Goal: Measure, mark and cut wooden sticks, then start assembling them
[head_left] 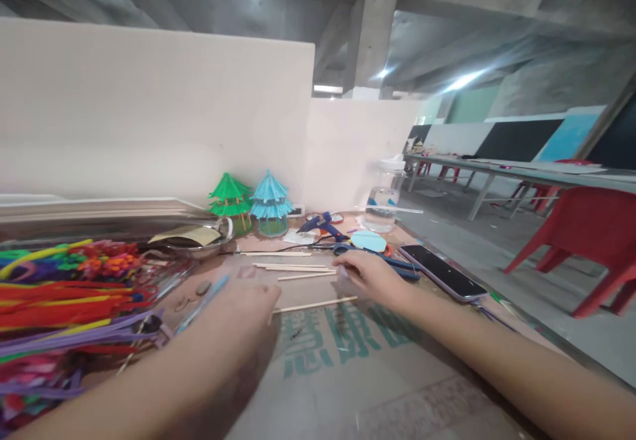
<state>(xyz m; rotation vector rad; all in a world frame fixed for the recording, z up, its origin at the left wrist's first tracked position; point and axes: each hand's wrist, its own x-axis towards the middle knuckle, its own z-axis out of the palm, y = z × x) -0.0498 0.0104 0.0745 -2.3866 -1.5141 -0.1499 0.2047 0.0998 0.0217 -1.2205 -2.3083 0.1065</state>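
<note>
The fingers (350, 260) of the right hand (372, 274) were loosely bent in front of a blue glue gun (324, 222), close to the ends of several thin pale sticks (298, 268); whether they had hold of anything could not be told. The left hand (246, 304), blurred, was in front of the glue gun and to its left, its fingers curled down and mostly hidden at one end of a single pale stick (322, 304); whether they gripped it could not be told. The other sticks lay roughly side by side on the surface (318, 403), nearer the wearer than the glue gun.

To the glue gun's left stood a light-blue tiered model (271, 195), with a green one (230, 191) beside it; farther left was a metal bowl (211, 252), then a heap of bright fuzzy stems (69, 307). To its right were a pale blue disc (368, 240), a clear bottle (382, 198) and, closer to the wearer, a phone (444, 273).
</note>
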